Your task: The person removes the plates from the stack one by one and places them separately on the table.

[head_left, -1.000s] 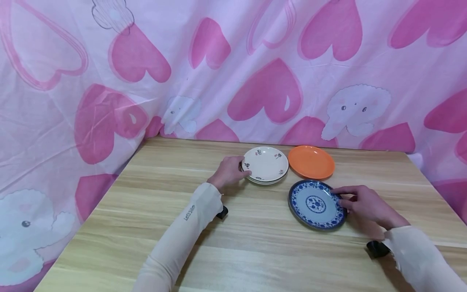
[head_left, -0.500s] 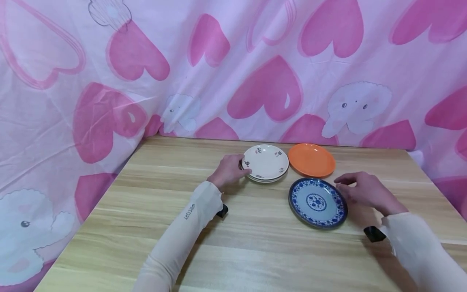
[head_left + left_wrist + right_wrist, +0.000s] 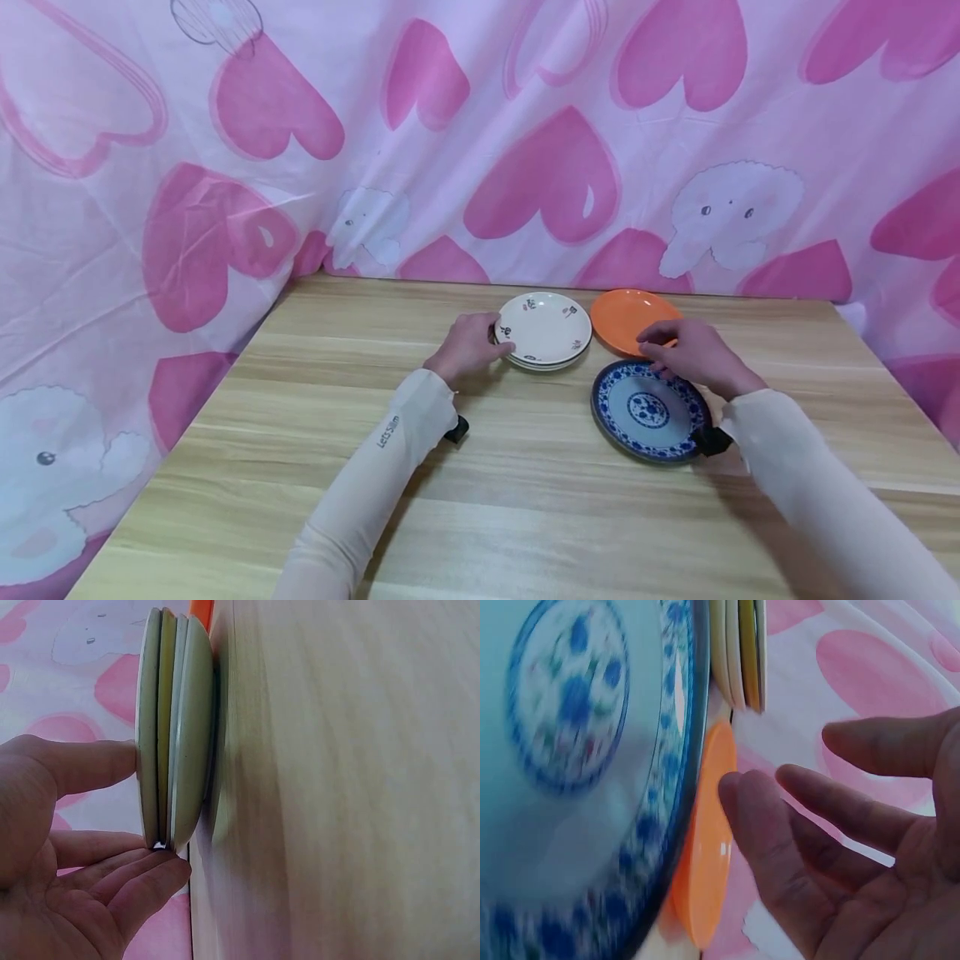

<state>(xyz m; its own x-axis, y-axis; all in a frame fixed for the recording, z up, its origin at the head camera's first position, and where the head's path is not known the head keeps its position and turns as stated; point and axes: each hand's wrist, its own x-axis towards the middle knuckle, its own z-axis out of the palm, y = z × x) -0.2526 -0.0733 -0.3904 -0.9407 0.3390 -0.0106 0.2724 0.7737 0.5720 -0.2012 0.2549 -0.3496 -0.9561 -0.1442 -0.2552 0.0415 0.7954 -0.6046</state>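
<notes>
In the head view, a stack of plates (image 3: 546, 329) stands at the back middle, its top plate cream with small dark motifs. My left hand (image 3: 467, 346) holds its left rim; the left wrist view shows my thumb on the top plate (image 3: 148, 727) and my fingertips (image 3: 169, 868) against the stack's edge. A yellow plate (image 3: 166, 727) shows between paler ones. My right hand (image 3: 693, 357) hovers with loosely bent fingers over the blue-and-white plate (image 3: 647, 411) and the front of the orange plate (image 3: 622, 315). The right wrist view shows nothing between thumb and fingers.
The wooden table (image 3: 480, 517) carries all the plates. Behind and to the left hangs a pink cloth (image 3: 420, 167) printed with hearts. A black wrist device (image 3: 711, 440) under my right sleeve hangs in front of the blue-and-white plate's right rim.
My right hand has let go of the blue-and-white plate's right rim, lifted away and moved left toward the orange plate. My left hand has stayed at the stack.
</notes>
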